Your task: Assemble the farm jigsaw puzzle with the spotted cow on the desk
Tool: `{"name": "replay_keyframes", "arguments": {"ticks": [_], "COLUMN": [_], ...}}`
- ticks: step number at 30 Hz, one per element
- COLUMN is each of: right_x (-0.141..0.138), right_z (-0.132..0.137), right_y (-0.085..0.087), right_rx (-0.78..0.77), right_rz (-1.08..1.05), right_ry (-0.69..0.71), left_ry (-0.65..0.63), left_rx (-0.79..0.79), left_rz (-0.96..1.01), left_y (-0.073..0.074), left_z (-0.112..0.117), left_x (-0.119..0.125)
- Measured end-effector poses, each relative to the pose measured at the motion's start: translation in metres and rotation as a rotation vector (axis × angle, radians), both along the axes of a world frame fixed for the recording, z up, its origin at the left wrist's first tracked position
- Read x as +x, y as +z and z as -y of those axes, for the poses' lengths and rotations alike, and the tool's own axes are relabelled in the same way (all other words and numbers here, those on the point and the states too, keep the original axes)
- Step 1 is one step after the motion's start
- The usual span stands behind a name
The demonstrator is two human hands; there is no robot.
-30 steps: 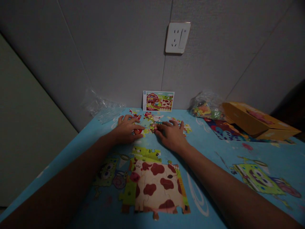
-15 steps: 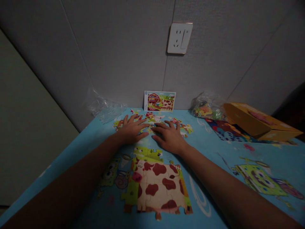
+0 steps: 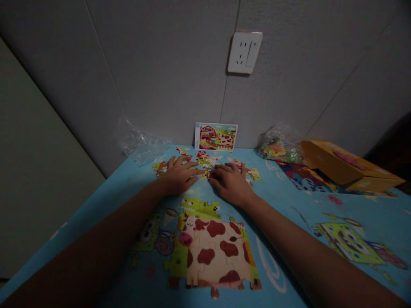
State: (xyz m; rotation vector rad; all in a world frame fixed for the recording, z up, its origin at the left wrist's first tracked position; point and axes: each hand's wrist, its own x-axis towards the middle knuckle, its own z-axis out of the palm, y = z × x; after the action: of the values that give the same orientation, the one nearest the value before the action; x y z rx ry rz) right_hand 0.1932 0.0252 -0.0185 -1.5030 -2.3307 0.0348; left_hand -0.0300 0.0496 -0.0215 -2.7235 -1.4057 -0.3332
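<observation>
On the far part of the table, my left hand (image 3: 180, 175) lies palm down over loose puzzle pieces (image 3: 207, 159), its fingers spread and holding nothing. Close to its right, my right hand (image 3: 233, 182) has its thumb and index finger drawn together at the edge of a small puzzle piece (image 3: 208, 173); the fingertips partly hide it. Between my forearms sits a partly joined jigsaw puzzle (image 3: 213, 248), showing a white cow with brown patches on green. Behind the loose pieces a picture card (image 3: 216, 137) of a farm with a barn leans upright against the wall.
A crumpled clear plastic bag (image 3: 141, 145) lies at the back left. At the back right are a clear bag of puzzle pieces (image 3: 279, 145), an orange box (image 3: 349, 164) and a colourful sheet (image 3: 305, 177). The blue tablecloth (image 3: 282, 222) has printed cartoon figures. A wall socket (image 3: 245, 52) is above.
The fingers of my right hand have curled in from a spread pose, with thumb and index closer together. My left hand stays nearly in place. The view has shifted slightly.
</observation>
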Motion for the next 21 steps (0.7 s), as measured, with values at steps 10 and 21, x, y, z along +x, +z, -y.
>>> {"name": "replay_keyframes", "arguments": {"ticks": [10,21], "right_x": [-0.022,-0.069], "right_z": [-0.020,-0.095], "right_y": [0.019,0.043], "right_rx": [0.035,-0.311], "right_rz": [0.106,0.102], "right_ry": [-0.252,-0.441], "left_ry": [-0.028,-0.036], "left_rx": [-0.032,-0.016], "left_rz": [0.036,0.000], "left_y": [-0.004,-0.006], "left_z": [-0.006,-0.006], "left_x": [-0.002,-0.002]}}
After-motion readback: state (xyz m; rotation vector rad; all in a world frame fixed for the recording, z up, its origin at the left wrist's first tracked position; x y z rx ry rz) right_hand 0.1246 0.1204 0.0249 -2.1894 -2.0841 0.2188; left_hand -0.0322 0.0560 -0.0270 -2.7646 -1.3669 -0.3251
